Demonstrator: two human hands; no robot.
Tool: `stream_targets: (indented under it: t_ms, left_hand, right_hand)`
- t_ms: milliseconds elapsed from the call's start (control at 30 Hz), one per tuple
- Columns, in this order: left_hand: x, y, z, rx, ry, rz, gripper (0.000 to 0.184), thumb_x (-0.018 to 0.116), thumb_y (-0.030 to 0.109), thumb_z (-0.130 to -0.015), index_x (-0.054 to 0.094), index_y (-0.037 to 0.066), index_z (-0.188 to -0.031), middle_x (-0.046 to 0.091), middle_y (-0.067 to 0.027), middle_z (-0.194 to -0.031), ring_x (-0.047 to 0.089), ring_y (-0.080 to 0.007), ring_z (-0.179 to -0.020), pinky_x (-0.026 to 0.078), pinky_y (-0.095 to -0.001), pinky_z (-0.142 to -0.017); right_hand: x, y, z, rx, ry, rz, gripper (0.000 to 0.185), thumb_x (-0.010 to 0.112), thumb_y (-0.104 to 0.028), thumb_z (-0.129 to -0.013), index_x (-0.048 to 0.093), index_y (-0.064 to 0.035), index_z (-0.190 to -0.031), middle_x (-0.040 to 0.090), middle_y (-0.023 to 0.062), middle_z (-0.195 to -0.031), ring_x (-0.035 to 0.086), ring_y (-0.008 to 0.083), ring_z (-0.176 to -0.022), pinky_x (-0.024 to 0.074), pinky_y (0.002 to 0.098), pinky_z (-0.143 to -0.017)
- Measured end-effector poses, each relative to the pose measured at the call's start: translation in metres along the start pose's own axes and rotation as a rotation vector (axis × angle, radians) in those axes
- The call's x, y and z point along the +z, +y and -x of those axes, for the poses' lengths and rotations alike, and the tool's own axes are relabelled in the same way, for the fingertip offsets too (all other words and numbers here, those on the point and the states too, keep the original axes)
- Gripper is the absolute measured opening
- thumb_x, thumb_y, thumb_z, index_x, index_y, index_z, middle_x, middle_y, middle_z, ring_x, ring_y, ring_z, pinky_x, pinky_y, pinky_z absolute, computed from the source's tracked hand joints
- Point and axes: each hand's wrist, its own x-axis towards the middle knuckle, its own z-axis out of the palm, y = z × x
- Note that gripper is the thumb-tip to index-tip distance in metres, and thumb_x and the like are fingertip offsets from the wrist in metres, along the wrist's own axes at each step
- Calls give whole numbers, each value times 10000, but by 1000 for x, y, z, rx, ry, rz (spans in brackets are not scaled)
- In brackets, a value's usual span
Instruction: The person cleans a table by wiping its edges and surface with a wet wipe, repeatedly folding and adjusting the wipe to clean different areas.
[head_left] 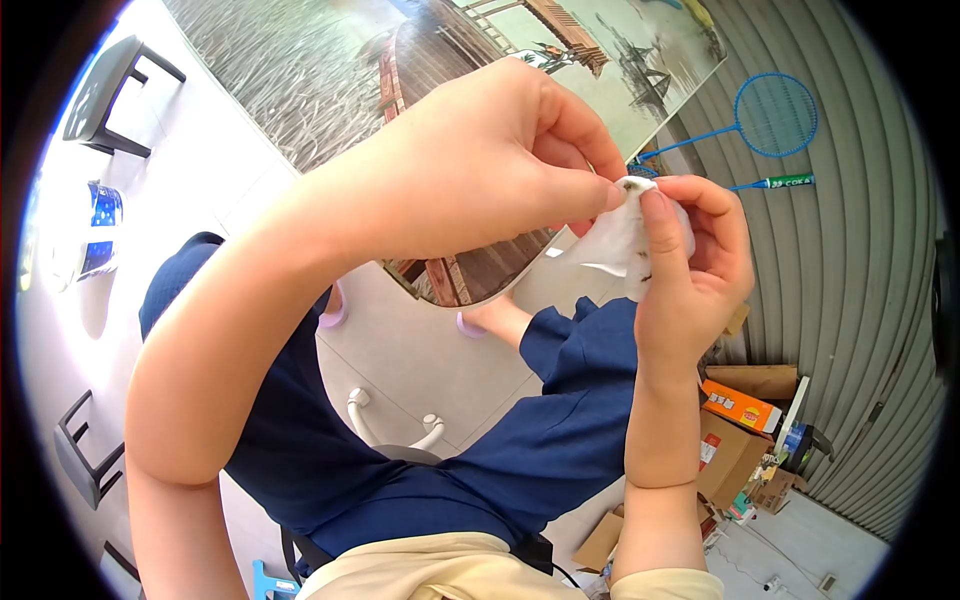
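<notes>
Both of my hands meet at the upper right of centre, above a tabletop edge. Between them hangs a thin, white, crumpled piece with a few small dark marks; whether it is tissue, soft cloth or plastic I cannot make out. My left hand reaches across from the left and pinches its top edge between thumb and fingertips. My right hand grips the same top edge with thumb and forefinger, its other fingers curled behind. A small twisted or folded bit shows at the top between the two pinches.
A table printed with a lakeside scene lies ahead. Blue badminton rackets lean by ribbed grey shutters at right. Cardboard boxes and an orange box stack at lower right. Dark stools stand at left.
</notes>
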Motion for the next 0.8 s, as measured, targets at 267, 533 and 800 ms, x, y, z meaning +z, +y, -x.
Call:
stream_targets:
  t_ms: [267,533,800]
  left_hand:
    - [-2,4,1,-21,10,4,249,686,101,-901,691,-87,-1064,717,-77,-905,674,-96,-809,548,-221,-787]
    - [-5,5,1,100,17,92,266,700,59,-873,691,-61,-1111,735,-103,-975,702,-119,-931,545,-229,-876]
    - [-6,8,0,127,-11,109,299,675,16,-884,656,-36,-1178,741,-100,-987,702,-106,-935,552,-224,-894]
  right_hand:
    - [-1,7,-6,-543,-27,494,248,747,70,-795,663,-41,-1000,671,87,-927,647,219,-814,504,281,-721]
    - [-1,7,-5,-786,-60,627,331,780,43,-765,671,-63,-1059,688,116,-1082,648,284,-938,548,350,-796]
    - [0,10,-3,-472,-13,177,334,755,-24,-837,629,13,-1143,667,168,-1131,639,249,-1017,516,354,-894]
